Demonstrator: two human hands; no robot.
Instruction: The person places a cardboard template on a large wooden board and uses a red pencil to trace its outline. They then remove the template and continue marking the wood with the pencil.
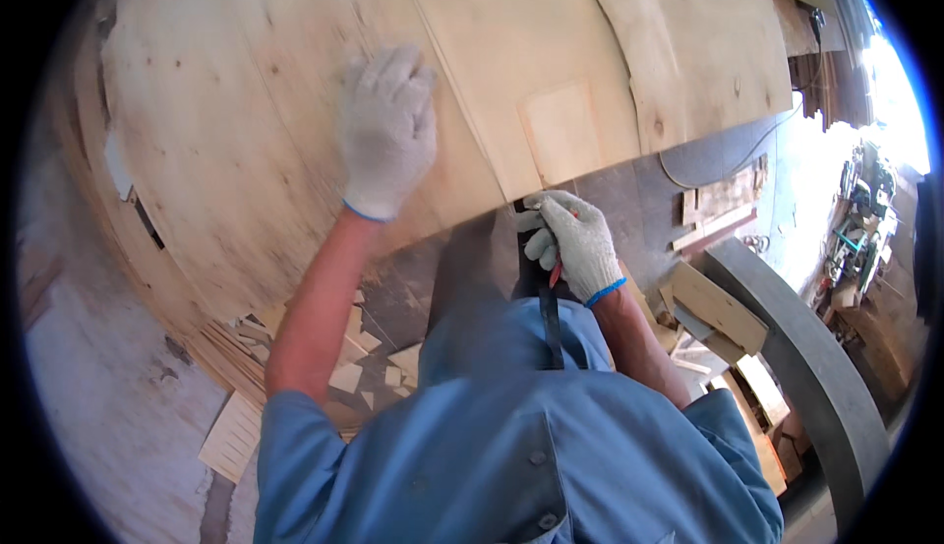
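Observation:
A large pale wood veneer sheet (236, 141) with knots and a long seam spreads out in front of me. My left hand (388, 131), in a white knit glove, rests on its surface, fingers slightly bent and somewhat blurred, holding nothing that I can see. Close to the sheet's near edge, my right hand (572, 239), gloved with a blue cuff, is closed around a slim red tool (556, 273). Only small red bits of it show, so its kind is unclear. Beside the seam lies a lighter rectangular patch (562, 129). A dark strap (551, 328) hangs below my right hand.
At the right, a wavy-edged veneer piece (688, 52) overlaps the sheet. A curved grey metal beam (806, 357) stands at lower right beside wood offcuts (723, 308). Scraps (349, 372) litter the floor below. A cable (728, 170) runs across the floor at right.

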